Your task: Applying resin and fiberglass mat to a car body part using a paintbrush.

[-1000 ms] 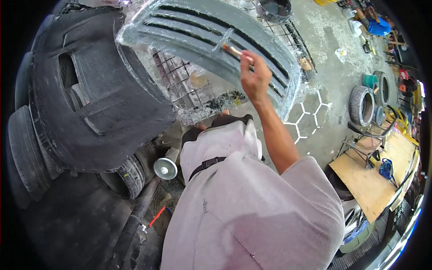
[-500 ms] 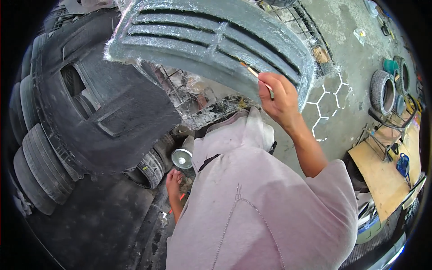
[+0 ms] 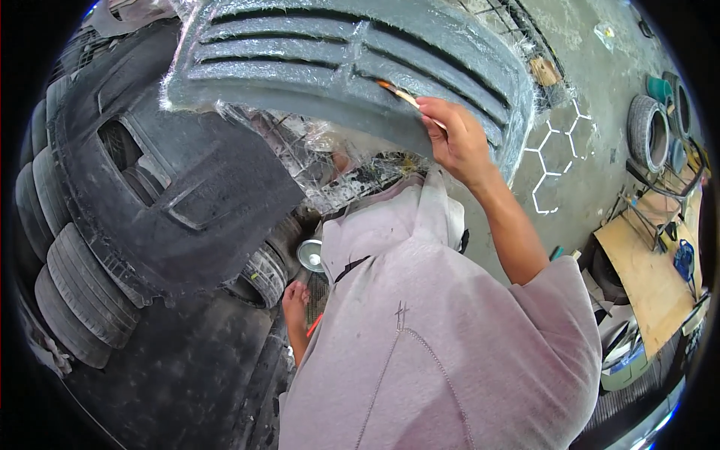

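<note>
My right hand (image 3: pixel 457 141) is closed on the pale handle of a small paintbrush (image 3: pixel 409 98). The brush's orange-and-dark tip lies at the lower edge of a slot, left of the middle, on a grey fibreglass panel (image 3: pixel 315 105). Rows of long slots run across this panel, and frayed glass strands fringe its edges. Low at my left side, my left hand (image 3: pixel 296 298) hangs with its fingers curled in and nothing visible in them. Just beside its wrist shows an orange-red stick (image 3: pixel 315 325). A round metal can (image 3: pixel 310 256) stands beyond that hand.
A large dark moulded panel (image 3: pixel 240 176) with a cut-out rests at the left over stacked tyres (image 3: pixel 94 289). Under the grey panel is a stand strewn with glass strands (image 3: pixel 330 191). More tyres (image 3: pixel 649 133), a green bucket (image 3: pixel 660 90) and a plywood sheet (image 3: pixel 652 292) lie at the right.
My right hand has moved a little left and up, and the brush tip has shifted left along the slot edge. The whole view has turned slightly. My left hand stays low and curled.
</note>
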`<action>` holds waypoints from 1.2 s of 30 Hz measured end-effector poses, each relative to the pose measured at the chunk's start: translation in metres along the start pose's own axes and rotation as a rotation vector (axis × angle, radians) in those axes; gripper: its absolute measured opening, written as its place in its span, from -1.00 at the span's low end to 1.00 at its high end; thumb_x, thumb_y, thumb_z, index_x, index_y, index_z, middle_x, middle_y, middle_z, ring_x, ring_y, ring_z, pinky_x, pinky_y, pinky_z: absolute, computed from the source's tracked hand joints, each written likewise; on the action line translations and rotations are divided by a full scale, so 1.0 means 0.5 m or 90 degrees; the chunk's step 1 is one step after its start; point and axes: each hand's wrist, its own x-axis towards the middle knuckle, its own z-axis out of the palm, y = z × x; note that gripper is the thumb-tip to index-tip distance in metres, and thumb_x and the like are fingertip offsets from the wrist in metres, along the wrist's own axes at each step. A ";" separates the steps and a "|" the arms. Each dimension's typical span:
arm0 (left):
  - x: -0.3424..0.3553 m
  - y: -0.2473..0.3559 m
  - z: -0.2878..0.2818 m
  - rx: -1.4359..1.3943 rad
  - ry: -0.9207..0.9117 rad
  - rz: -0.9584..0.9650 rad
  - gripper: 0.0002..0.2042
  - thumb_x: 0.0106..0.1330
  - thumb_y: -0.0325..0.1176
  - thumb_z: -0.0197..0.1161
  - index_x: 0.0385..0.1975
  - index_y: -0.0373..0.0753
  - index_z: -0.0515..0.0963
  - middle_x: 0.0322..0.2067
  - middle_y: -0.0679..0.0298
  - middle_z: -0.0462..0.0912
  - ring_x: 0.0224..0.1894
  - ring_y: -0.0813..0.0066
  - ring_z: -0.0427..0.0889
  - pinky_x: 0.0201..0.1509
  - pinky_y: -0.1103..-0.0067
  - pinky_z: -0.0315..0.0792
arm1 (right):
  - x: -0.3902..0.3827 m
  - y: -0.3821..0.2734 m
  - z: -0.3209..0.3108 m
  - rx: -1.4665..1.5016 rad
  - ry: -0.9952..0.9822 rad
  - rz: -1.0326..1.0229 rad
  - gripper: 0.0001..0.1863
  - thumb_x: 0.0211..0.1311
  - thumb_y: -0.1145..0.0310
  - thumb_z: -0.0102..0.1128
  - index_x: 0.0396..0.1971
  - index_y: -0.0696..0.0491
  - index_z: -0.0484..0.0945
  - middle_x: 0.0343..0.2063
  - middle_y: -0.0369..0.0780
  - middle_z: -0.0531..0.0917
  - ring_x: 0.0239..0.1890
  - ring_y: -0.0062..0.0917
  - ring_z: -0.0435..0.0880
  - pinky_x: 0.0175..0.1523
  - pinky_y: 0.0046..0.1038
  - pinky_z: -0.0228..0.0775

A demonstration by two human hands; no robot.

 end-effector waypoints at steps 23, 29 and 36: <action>0.030 0.028 0.020 0.079 0.001 0.035 -0.56 0.37 -0.21 0.26 0.11 -0.37 0.41 -0.19 0.28 0.59 -0.24 0.62 0.56 -0.20 0.72 0.39 | -0.014 -0.023 -0.009 -0.070 0.016 -0.042 -0.67 0.00 0.61 0.31 -0.19 0.09 0.50 -0.23 -0.15 0.69 -0.32 -0.29 0.67 -0.21 -0.33 0.52; 0.040 0.000 0.035 0.083 -0.047 0.030 -0.57 0.37 -0.20 0.26 0.11 -0.34 0.41 -0.21 0.32 0.59 -0.27 0.63 0.56 -0.25 0.73 0.38 | -0.023 -0.068 -0.065 0.016 0.035 -0.011 -0.74 0.05 0.61 0.30 -0.22 0.12 0.53 -0.23 -0.16 0.70 -0.31 -0.31 0.69 -0.23 -0.39 0.53; 0.010 -0.001 0.069 0.109 -0.030 0.001 -0.60 0.38 -0.21 0.25 0.07 -0.33 0.43 -0.26 0.33 0.58 -0.32 0.65 0.54 -0.30 0.72 0.37 | -0.014 -0.031 -0.019 0.020 0.077 -0.017 -0.78 0.18 0.61 0.24 -0.18 0.12 0.50 -0.19 -0.09 0.70 -0.22 -0.29 0.71 -0.15 -0.41 0.55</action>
